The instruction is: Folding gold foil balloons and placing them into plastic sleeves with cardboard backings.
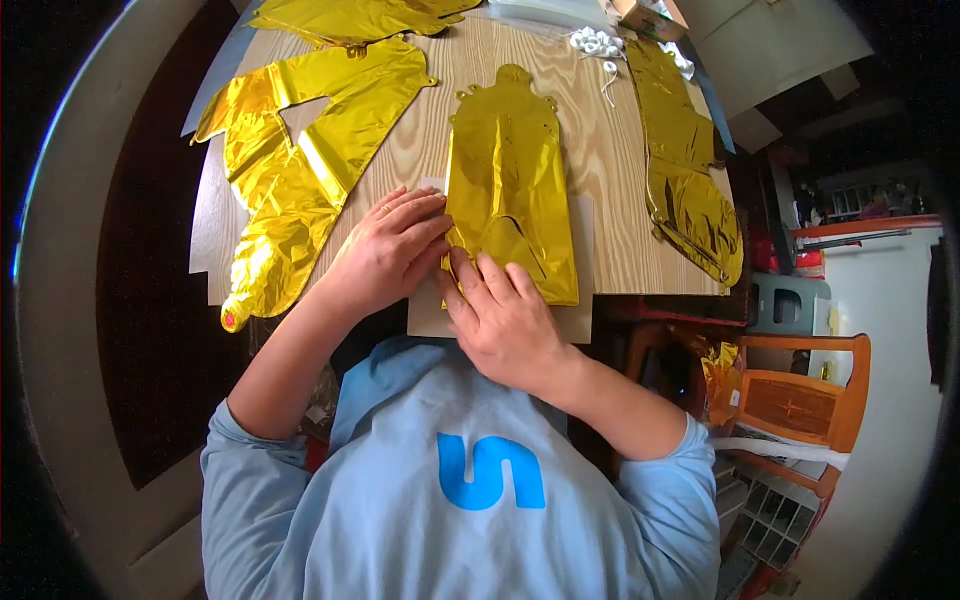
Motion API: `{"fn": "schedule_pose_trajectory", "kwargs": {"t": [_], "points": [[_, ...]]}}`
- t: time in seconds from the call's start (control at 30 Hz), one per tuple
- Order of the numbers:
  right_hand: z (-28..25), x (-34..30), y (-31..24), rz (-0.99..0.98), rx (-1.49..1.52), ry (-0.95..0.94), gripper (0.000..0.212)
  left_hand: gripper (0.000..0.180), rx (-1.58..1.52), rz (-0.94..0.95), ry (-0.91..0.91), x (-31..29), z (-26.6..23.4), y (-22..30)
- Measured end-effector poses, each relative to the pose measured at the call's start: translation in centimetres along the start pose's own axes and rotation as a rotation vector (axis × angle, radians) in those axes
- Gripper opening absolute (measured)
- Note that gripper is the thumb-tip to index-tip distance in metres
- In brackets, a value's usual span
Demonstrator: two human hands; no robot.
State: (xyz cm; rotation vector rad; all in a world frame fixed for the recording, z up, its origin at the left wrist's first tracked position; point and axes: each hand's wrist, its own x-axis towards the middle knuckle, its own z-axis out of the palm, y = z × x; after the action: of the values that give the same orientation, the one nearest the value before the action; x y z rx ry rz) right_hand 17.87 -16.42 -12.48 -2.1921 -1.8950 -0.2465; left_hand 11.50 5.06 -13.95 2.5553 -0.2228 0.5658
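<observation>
A folded gold foil balloon (515,170) lies on a thin light-brown board (575,322) at the table's near edge. At the balloon's left edge, my left hand (393,248) has its fingers together and bent over the foil. Its thumb is hidden. My right hand (510,325) rests on the lower left part of the same balloon, fingers apart and tips on the foil. A curved crease crosses the foil just beyond those fingers.
More gold foil balloons spread at the left (300,170), far left (350,18) and right (685,170) of the wood-grain table (600,240). White string coils (597,42) sit near a small cardboard box (650,18). A wooden chair (800,400) stands to the right.
</observation>
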Motion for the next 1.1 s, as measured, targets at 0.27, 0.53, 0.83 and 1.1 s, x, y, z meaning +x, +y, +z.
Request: {"fn": "schedule_pose_trajectory", "kwargs": {"t": [0.27,0.53,0.83,1.1], "points": [[1.5,-1.5,-1.7,0.052,-0.080,0.068,0.050,0.028,-0.030,0.010,0.034,0.3,0.1,0.1],[1.5,-1.1,0.6,0.023,-0.087,0.096,0.046,0.026,-0.006,-0.046,0.130,0.7,1.2,-0.1],[1.3,-0.8,0.1,0.074,-0.063,0.067,0.047,0.033,0.041,0.135,-0.037,2.2,-0.5,0.3],[-0.1,-0.5,-0.5,0.125,0.135,-0.001,0.056,0.035,0.001,0.050,-0.058,2.3,0.0,-1.3]]}}
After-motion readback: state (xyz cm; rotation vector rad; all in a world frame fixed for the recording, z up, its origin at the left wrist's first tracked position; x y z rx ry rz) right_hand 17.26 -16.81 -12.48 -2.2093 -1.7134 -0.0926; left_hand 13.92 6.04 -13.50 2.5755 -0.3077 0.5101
